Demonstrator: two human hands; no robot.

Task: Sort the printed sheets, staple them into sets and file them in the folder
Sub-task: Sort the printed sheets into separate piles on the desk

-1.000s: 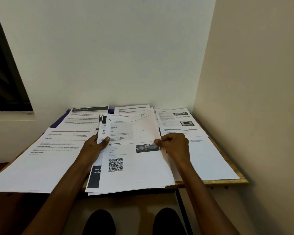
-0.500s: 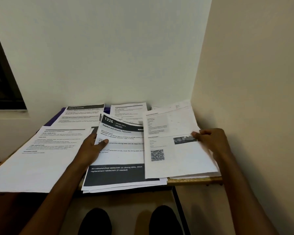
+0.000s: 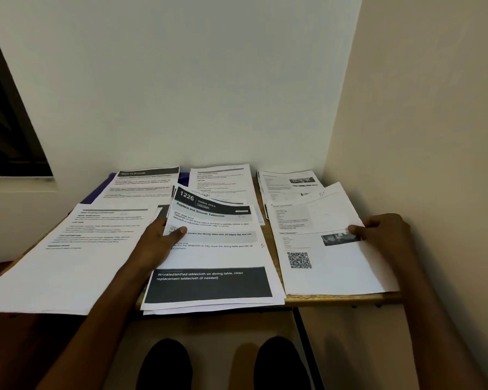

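Observation:
Printed sheets cover a small wooden table [image 3: 335,299]. My left hand [image 3: 159,243] grips the left edge of the middle stack [image 3: 217,254], thumb on its top sheet headed "1226 Dining Area". My right hand [image 3: 383,235] pinches the right edge of a sheet with a QR code [image 3: 321,249], which lies low over the pile at the table's right side. A large sheet [image 3: 76,254] lies at the left, overhanging the front edge. More sheets lie at the back left [image 3: 144,184], back middle [image 3: 223,181] and back right [image 3: 288,182].
A purple folder edge [image 3: 99,192] shows under the back-left sheets. Walls close the table in at the back and right. A dark window [image 3: 9,130] is at the left. My feet [image 3: 223,364] show below the table's front edge.
My right hand has carried the QR-code sheet off the middle stack to the right and lowered it onto the right pile, uncovering the "1226" sheet. My left hand has kept its hold.

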